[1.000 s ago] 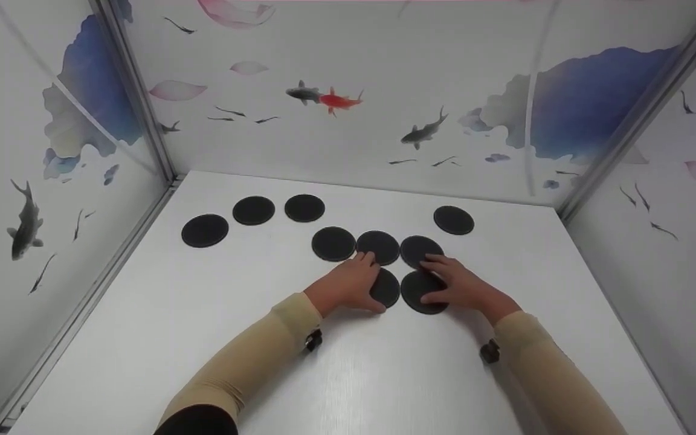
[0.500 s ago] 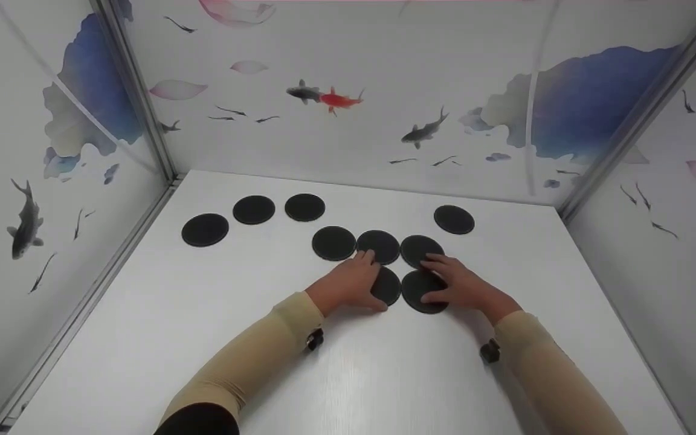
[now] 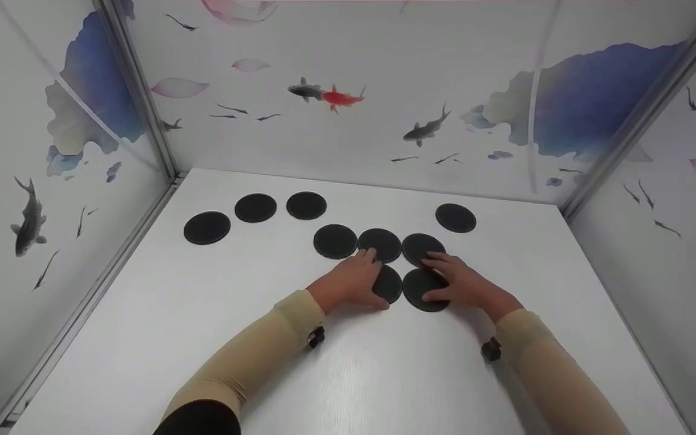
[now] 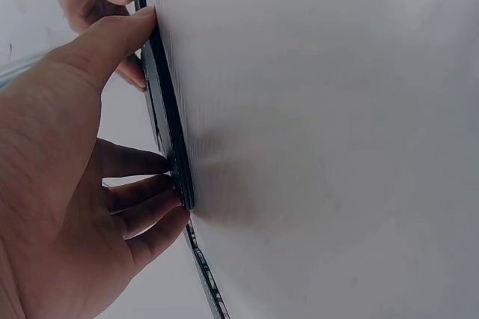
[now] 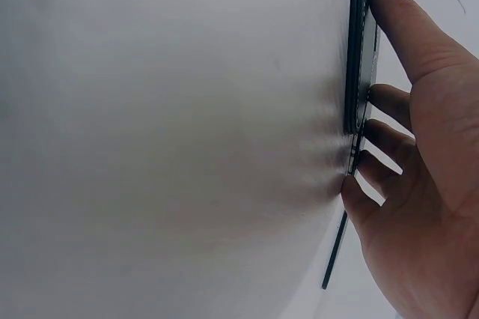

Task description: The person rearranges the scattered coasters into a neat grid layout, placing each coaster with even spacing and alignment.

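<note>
Black round coasters lie flat on the white table. In the head view my left hand spans a lower coaster, thumb at its near edge and fingertips at its far left side. The left wrist view shows that thumb and fingers against the edge of the coaster. My right hand rests on the lower right coaster, thumb lying on top of it. Its fingertips reach the upper right coaster. An upper middle coaster lies under the left fingertips and adjoins an upper left coaster.
Farther back on the left lie three separate coasters: a left one, a middle one and a right one. Another coaster lies at the back right. Printed panels with metal posts enclose the table.
Both hands and all the coasters stay essentially where they were; the head view has shifted very slightly.
</note>
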Demonstrator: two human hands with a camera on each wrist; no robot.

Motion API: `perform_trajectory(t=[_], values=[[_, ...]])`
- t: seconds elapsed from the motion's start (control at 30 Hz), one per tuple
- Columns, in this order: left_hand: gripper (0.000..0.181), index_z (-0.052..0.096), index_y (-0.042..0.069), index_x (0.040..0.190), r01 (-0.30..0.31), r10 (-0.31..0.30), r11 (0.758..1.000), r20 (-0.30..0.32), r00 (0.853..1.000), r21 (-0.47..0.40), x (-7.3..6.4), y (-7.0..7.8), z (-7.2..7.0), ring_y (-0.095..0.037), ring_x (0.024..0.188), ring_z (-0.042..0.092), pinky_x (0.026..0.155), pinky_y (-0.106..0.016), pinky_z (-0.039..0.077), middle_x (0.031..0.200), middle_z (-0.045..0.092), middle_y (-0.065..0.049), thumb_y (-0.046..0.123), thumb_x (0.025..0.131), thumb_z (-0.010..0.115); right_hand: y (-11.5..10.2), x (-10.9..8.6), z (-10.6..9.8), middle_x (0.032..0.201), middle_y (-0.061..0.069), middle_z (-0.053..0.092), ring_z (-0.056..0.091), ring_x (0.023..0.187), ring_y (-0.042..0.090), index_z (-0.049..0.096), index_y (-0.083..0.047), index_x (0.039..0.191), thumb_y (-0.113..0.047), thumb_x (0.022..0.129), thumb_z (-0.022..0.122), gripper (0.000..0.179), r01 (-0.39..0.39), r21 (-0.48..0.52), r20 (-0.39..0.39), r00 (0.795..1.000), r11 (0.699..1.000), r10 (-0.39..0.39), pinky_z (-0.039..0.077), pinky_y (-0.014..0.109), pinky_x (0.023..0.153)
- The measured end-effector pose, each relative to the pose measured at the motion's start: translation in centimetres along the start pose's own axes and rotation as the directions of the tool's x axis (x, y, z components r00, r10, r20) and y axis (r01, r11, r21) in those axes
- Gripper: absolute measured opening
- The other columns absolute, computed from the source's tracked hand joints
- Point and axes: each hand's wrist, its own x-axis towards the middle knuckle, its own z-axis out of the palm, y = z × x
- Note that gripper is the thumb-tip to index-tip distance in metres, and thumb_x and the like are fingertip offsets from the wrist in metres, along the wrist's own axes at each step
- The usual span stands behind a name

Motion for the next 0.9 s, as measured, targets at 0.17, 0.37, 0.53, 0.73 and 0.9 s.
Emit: perform_trajectory(t=[0.17,0.37,0.53,0.73,0.9], values=[[0.107,0.051,-0.001,0.143,0.000,0.000,1.000,-0.014,1.000,-0.003,0.10,0.03,0.07,-0.032,0.133,0.045,0.107,-0.039,0.045,0.151,0.039,-0.022,0.078,0.074,0.070,0.16,0.09,0.06,0.165,0.006,0.025,0.021,0.151,0.035,0.043,-0.017,0.155,-0.058,0.080,0.080,0.092,0.011,-0.007,-0.004,1.000,1.000,-0.011,0.025,0.056,0.119],[0.109,0.047,0.000,0.148,0.018,-0.018,0.999,0.015,1.000,-0.030,0.13,-0.06,0.01,-0.034,0.144,0.036,0.113,-0.040,0.039,0.158,0.032,-0.022,0.078,0.074,0.069,0.57,0.19,0.16,0.166,0.002,0.023,0.020,0.152,0.034,0.042,-0.020,0.156,-0.062,0.080,0.078,0.094,-0.005,-0.008,0.003,1.000,1.000,0.005,0.025,0.056,0.118],[0.111,0.046,0.000,0.148,0.026,-0.025,0.999,0.021,0.999,-0.040,0.11,-0.04,-0.17,-0.034,0.145,0.034,0.115,-0.041,0.037,0.158,0.031,-0.022,0.079,0.074,0.069,0.63,0.25,0.21,0.166,0.001,0.023,0.020,0.152,0.034,0.042,-0.022,0.156,-0.064,0.079,0.077,0.094,-0.008,-0.012,0.002,1.000,1.000,0.008,0.025,0.056,0.118],[0.111,0.045,0.000,0.149,0.028,-0.027,0.998,0.032,0.999,-0.048,0.10,0.00,-0.23,-0.035,0.147,0.031,0.116,-0.041,0.035,0.160,0.030,-0.022,0.078,0.074,0.069,0.58,0.21,0.22,0.166,0.002,0.023,0.020,0.152,0.034,0.042,-0.022,0.155,-0.064,0.080,0.077,0.093,-0.006,-0.006,0.000,1.000,1.000,0.006,0.025,0.056,0.118],[0.111,0.045,0.001,0.149,0.034,-0.032,0.996,0.031,0.999,-0.079,-0.08,-0.11,-0.36,-0.035,0.147,0.030,0.116,-0.042,0.035,0.160,0.029,-0.022,0.078,0.074,0.070,0.51,0.10,0.18,0.166,0.001,0.024,0.020,0.152,0.034,0.043,-0.022,0.155,-0.063,0.080,0.076,0.092,-0.006,0.002,-0.005,1.000,1.000,0.006,0.025,0.057,0.118]])
